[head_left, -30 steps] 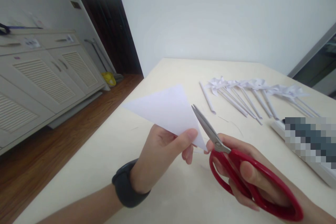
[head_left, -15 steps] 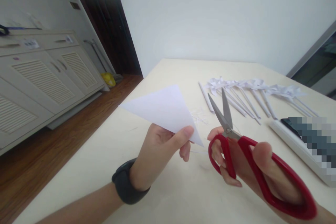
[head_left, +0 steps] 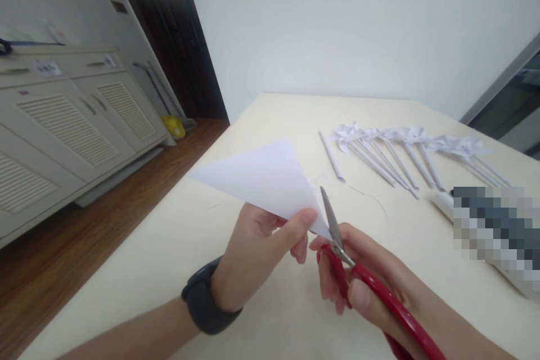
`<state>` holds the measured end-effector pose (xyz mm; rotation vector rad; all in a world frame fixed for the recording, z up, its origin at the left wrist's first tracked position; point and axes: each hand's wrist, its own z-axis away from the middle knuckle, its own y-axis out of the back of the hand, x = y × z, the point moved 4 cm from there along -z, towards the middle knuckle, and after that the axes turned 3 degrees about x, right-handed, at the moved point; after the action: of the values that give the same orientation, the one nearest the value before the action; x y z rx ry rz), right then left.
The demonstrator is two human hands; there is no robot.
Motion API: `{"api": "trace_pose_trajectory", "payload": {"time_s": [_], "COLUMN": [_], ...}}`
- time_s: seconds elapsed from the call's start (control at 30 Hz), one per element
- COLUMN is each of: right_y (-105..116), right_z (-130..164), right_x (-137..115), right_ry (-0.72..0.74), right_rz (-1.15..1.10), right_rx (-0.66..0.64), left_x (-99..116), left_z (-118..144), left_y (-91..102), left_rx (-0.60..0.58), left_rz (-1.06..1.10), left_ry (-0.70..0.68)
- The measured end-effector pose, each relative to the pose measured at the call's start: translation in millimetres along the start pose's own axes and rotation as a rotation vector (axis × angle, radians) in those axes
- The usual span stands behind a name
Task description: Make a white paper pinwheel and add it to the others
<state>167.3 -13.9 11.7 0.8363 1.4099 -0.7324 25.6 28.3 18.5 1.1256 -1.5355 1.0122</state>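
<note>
A white sheet of paper (head_left: 261, 174), folded into a triangle, is pinched by its lower right part between the thumb and fingers of my left hand (head_left: 265, 253). It is held up above the table. My right hand (head_left: 371, 270) grips red-handled scissors (head_left: 337, 247), with thumb and fingers in the loops. The scissors' blades lie at the paper's right corner, one blade showing on the near side; the other blade is hidden, apparently behind the paper. Thin paper slivers (head_left: 323, 184) lie on the table just beyond the blades.
Paper pinwheels (head_left: 405, 136) with rolled paper sticks lie in a row at the back right of the white table (head_left: 287, 320). One loose paper tube (head_left: 332, 156) lies left of them. A partly blurred white object (head_left: 502, 259) is at the right. A cabinet (head_left: 80, 112) stands at the left.
My right hand has brought the scissors left and down to the paper's right corner, and the blades now meet its edge. The left hand and paper have shifted slightly right.
</note>
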Motion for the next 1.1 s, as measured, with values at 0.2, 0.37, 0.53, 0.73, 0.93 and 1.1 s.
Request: {"api": "trace_pose_trajectory", "payload": {"time_s": [0.2,0.37,0.53,0.73,0.93,1.1], "right_y": [-3.3,-4.2,-2.4,-2.4,-1.8,-0.9], "right_z": [-1.9,-2.2,-1.0,-0.7,0.6,1.4], "right_x": [3.3,4.4,7.6,8.9,10.2,12.4], "right_ry": [-0.025,-0.071,-0.078,-0.124,-0.14,-0.136], "right_rz": [-0.035,-0.086,-0.117,-0.137,-0.16,-0.188], "right_rx": [-0.008,-0.029,-0.011,-0.006,-0.016,-0.022], "left_x": [0.6,-1.1,-0.3,1.4,3.6,3.8], "left_z": [0.9,1.3,1.6,0.6,0.1,0.6], "left_y": [-0.8,-1.4,-2.2,-2.8,-3.1,-2.7], "left_rx": [-0.014,-0.006,0.015,0.003,0.0,-0.003], "left_rz": [-0.028,-0.037,-0.049,-0.033,-0.026,-0.033], "left_ry": [0.01,0.033,0.042,0.028,0.024,0.022]}}
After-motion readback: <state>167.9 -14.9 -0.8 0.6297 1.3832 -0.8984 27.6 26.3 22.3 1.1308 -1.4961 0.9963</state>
